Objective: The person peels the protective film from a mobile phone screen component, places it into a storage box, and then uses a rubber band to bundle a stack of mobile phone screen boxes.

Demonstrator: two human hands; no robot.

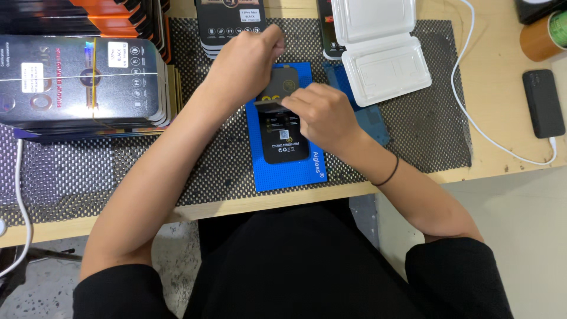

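Observation:
A black phone-shaped panel (286,142) lies on a blue mat (289,168) at the table's middle. My right hand (322,115) rests over the panel's upper part, fingers pinching a thin dark strip (269,105) at its top edge. My left hand (248,59) sits just above and to the left, fingers curled at the panel's top end. What lies under the hands is hidden.
Stacks of black flat boxes (82,80) bound with a rubber band fill the left. More boxes (227,23) stand at the back. An open white plastic case (378,50), a black power bank (543,103) with white cable, and tape rolls (540,38) lie right.

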